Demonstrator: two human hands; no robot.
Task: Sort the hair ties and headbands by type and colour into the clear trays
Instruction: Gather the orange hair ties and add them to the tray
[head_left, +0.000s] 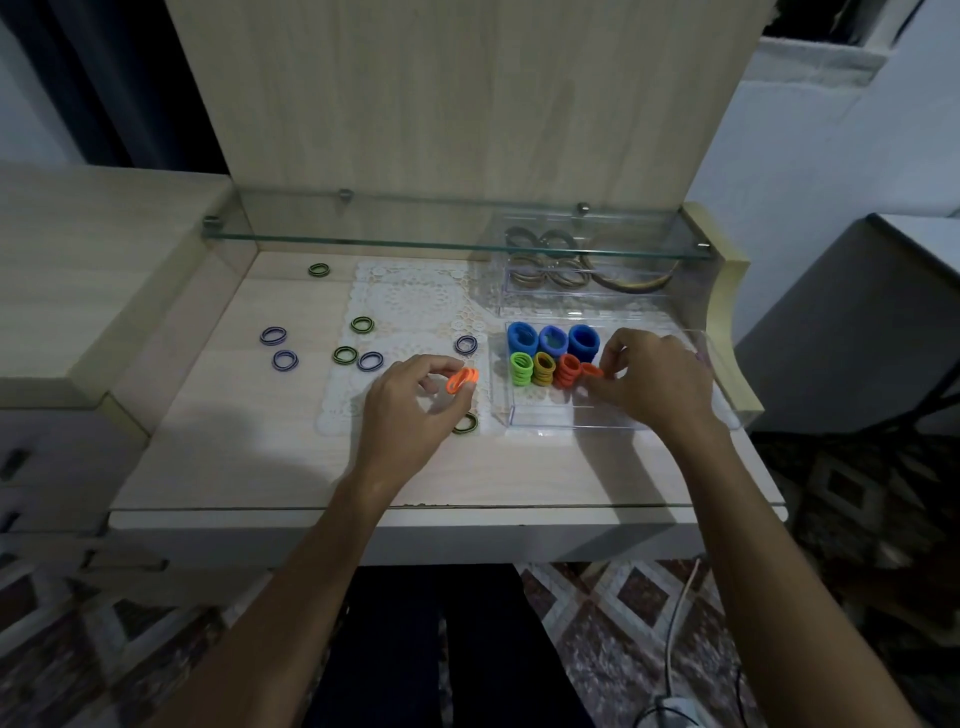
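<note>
Near clear tray (524, 415) sitting on the right side of the table (260, 467), already half sorted: three fat blue scrunchie-type ties (553, 340) lined up along the back, then short rows of green ties (521, 368), mustard ties (543, 368) and orange ties (567, 370) standing on edge in front. Right hand (654, 379) down inside that tray, fingertips pinching one more orange tie (592, 370) right beside the orange row. Left hand (410, 410) just left of the tray, over the lace doily (410, 301), fingers curled around a small bunch of orange hair ties (461, 380) and holding them up off the surface.

Still loose on the table: purple striped ties (273, 335) scattered mid-left, another one (466, 344) close to the tray, plus dark green striped ones (362, 324), one way back (319, 269) near the rear edge and one (466, 423) poking out from under the left hand.

Second clear tray (582, 296) behind the first, tucked under the glass shelf (415, 241), with brownish rings and what looks like a curved headband (636, 283) in it. Hard to make out more through the glass.
</note>
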